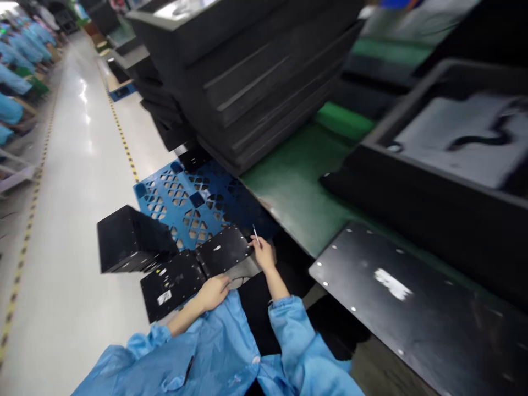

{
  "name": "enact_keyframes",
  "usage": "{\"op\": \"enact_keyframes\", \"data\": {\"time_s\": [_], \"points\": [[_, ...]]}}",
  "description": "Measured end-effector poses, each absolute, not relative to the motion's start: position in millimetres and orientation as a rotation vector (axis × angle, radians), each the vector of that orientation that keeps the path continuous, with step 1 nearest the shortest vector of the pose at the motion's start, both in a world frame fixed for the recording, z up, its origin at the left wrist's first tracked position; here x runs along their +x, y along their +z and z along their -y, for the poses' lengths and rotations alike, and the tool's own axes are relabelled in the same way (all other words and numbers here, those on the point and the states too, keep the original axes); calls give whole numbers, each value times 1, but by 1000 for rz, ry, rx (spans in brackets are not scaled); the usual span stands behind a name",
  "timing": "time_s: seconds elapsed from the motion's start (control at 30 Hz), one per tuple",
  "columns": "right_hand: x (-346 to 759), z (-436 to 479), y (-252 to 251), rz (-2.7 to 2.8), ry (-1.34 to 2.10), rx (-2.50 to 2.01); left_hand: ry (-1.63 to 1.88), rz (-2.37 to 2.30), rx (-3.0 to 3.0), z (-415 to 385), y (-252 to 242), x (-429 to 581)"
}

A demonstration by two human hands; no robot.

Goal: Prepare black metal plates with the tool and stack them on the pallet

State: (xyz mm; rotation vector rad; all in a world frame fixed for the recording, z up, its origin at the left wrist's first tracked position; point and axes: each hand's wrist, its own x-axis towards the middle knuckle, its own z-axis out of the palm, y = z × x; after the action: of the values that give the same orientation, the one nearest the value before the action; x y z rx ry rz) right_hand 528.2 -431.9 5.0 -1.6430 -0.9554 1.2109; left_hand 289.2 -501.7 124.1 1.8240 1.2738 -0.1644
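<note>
Head view: a thin, pale, pin-like tool (256, 234) is pinched between the fingertips of the right hand (263, 254), its tip raised over the far edge of a flat black sheet-metal panel (223, 250). The fingers of the left hand (213, 292) are curled loosely and laid on the near edge of the same stack, between that panel and a second black metal panel with a small white label (171, 283); whether anything is gripped there cannot be told. Both panels are rested low, beside the person's blue-sleeved arms, at the edge of a blue plastic lattice pallet (185, 201). A black metal box (130, 237) is stood just to the left on the pale floor.

Further out, a tall leaning stack of dark foam trays (247, 82) is seen above the pallet, and a large black perforated plate (412, 308) lies on the green bench (297, 181) to the right.

Several risks may be judged. The slim tool could be dropped through the pallet lattice if the pinch loosens. The panel could be slid off, being held lightly. Fingers could be cut on sheet-metal edges.
</note>
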Motion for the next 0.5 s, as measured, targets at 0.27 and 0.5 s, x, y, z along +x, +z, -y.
{"op": "enact_keyframes", "data": {"time_s": [0.27,0.5], "points": [[565,606,87,692,1054,-1532,797,-593,2204,469,244,426],[591,720,41,102,1162,-1394,1229,-321,2566,389,326,575]]}}
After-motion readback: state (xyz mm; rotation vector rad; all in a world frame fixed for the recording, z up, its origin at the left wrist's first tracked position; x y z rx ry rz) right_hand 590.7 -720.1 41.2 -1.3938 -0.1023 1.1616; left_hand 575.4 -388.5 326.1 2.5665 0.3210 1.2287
